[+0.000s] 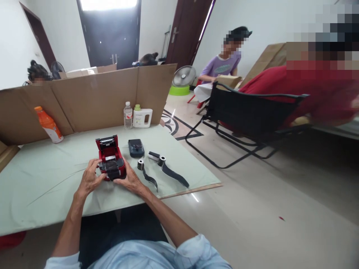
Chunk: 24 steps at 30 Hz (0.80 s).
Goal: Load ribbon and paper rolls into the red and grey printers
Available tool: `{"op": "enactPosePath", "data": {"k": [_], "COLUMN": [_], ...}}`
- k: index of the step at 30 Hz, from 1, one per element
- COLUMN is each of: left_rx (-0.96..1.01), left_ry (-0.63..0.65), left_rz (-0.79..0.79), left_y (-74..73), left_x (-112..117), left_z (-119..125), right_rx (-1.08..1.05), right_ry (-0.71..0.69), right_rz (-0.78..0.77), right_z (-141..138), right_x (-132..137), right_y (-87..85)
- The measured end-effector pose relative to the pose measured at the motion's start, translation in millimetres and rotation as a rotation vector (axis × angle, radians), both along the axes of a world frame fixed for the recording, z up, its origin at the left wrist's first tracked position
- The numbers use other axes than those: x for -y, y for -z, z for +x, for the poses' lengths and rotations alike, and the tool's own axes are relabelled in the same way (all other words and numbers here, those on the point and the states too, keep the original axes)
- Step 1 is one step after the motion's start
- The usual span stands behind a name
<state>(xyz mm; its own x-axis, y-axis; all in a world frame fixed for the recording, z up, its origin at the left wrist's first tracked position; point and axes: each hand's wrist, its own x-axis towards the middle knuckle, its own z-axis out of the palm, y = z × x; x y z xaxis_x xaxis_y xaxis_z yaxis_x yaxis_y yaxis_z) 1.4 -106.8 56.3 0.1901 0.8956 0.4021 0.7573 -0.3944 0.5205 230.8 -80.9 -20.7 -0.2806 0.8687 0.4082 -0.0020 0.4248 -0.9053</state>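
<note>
A small red and black receipt printer (108, 147) sits on the pale green table with its lid raised. A dark strip of paper (112, 170) hangs out over its front. My left hand (91, 175) grips the printer's left side, fingers bent around the edge. On the opposite side my right hand (130, 177) holds it, thumb at the lower front. To the right lie a small black-and-white roll (140, 164) and a larger roll (162, 161), each with a dark strip unrolled. Behind them is a dark blue, closed device (136, 148).
Cardboard panels (95, 97) wall the table's (56, 194) far side. Before them stand an orange bottle (49, 124), a clear water bottle (128, 116) and a white jug (143, 118). At right, a black folding chair (252, 112) holds a person in red (294, 82).
</note>
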Motion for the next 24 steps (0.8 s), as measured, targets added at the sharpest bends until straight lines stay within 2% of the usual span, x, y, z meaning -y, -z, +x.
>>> {"op": "enactPosePath", "data": {"k": [7, 14, 20, 24], "left_rx": [0.003, -0.166, -0.265, -0.288], "left_ry": [0.112, 0.112, 0.064, 0.11], "left_rz": [-0.016, 0.02, -0.096, -0.182], "left_y": [-18.4, -20.7, -27.8, -31.6], "left_x": [-13.6, -62.6, -80.5, -86.2], "left_z": [-8.0, -11.8, 0.8, 3.5], "right_rx": [0.039, 0.064, 0.071, 0.085], "right_ry": [0.03, 0.048, 0.055, 0.055], "right_rz": [-0.013, -0.031, -0.055, -0.078], "right_z": [1.2, 0.5, 1.0, 2.2], "right_x": [0.9, -0.7, 0.5, 1.4], "right_y": [0.4, 5.4, 3.2, 0.5]}}
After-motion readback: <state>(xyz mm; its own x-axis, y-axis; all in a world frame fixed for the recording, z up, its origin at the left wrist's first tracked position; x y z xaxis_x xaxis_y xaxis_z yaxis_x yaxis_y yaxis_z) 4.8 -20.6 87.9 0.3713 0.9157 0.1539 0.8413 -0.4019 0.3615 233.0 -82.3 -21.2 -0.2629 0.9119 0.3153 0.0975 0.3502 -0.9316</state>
